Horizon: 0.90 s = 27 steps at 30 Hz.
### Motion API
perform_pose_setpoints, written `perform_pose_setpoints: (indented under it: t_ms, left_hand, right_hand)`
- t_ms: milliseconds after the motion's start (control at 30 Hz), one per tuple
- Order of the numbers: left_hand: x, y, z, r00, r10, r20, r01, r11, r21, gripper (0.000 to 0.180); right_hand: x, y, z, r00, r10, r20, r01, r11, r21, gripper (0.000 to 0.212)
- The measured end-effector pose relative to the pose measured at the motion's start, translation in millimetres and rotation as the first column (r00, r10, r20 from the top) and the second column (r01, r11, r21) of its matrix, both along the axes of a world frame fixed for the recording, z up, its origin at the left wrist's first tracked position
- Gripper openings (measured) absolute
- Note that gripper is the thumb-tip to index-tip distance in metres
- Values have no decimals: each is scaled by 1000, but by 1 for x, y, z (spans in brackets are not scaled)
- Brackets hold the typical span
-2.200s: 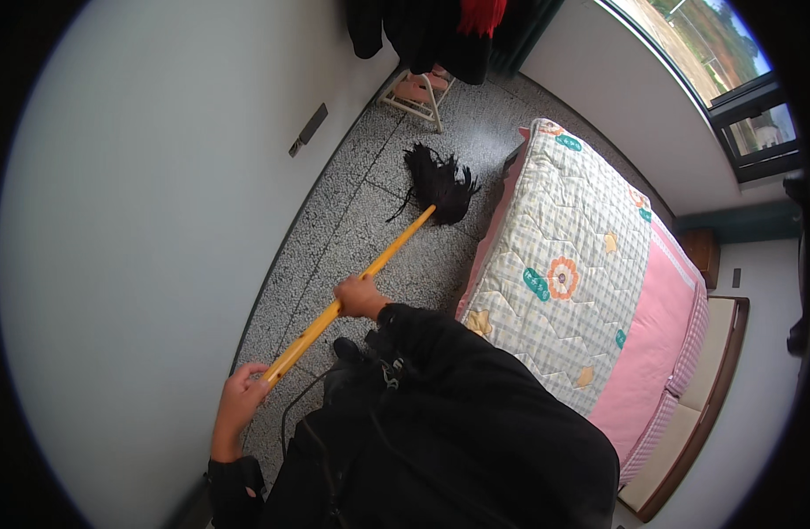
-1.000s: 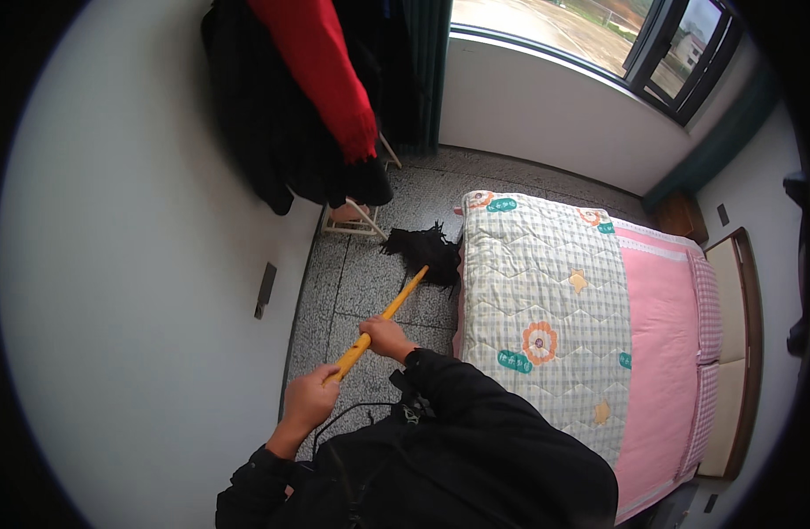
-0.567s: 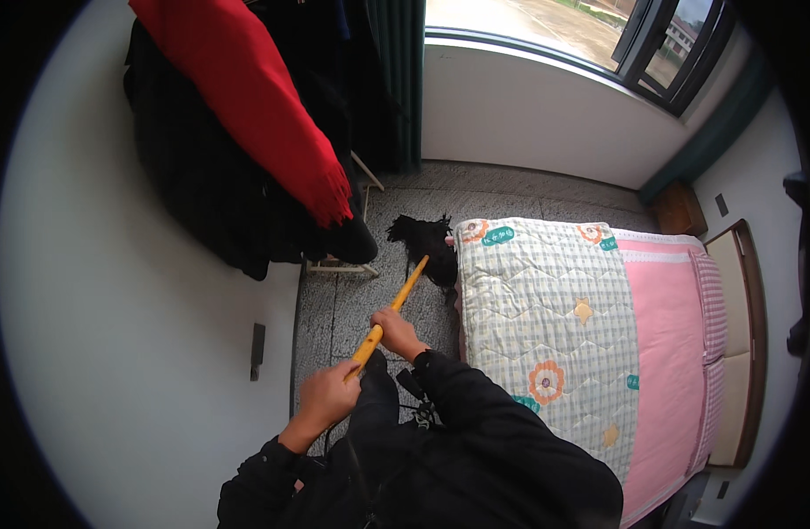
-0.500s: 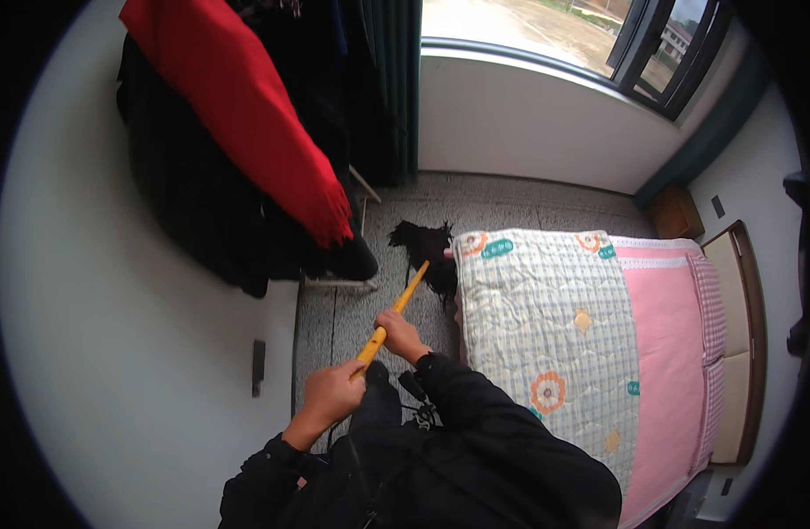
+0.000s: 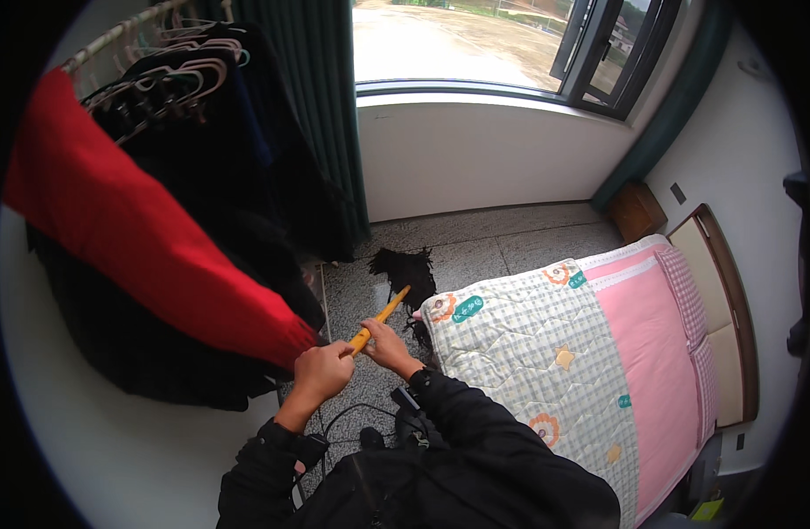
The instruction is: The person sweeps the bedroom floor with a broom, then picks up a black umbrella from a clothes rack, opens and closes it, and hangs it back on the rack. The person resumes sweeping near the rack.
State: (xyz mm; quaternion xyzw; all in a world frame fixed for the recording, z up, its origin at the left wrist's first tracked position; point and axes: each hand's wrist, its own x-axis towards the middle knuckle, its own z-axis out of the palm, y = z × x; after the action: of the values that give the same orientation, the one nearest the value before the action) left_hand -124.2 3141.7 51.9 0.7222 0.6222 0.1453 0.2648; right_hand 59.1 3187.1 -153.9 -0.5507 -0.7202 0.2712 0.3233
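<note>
Both left hand and right hand curl around the mop's yellow handle near a rail bearing dark clothes.

Home bedroom, quilted bed, clothes rack, curtains

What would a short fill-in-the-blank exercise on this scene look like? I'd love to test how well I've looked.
1. The number of hands gripping the yellow handle is ____.
2. Between the left hand and the right hand, the one nearer the black mop head is the ____ hand.
3. The stringy mop head rests on the speckled grey ____.
4. The fringed cloth draped over the dark clothes is coloured ____.

Missing words: two; right; floor; red.
</note>
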Motion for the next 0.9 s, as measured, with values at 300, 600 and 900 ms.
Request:
perform_pose_setpoints:
  t_ms: [300,600,900]
  left_hand:
    - [99,137,0,1000,24,-13,-24,999,-28,34]
    - [44,141,-1,801,64,595,5,993,-114,47]
    - [-136,-39,-81,462,864,203,-624,479,-618,35]
  right_hand:
    - [74,146,18,991,58,-121,-27,968,248,27]
    - [108,277,63,995,-75,-60,81,991,106,19]
    - [107,337,94,986,-106,-130,112,993,35,32]
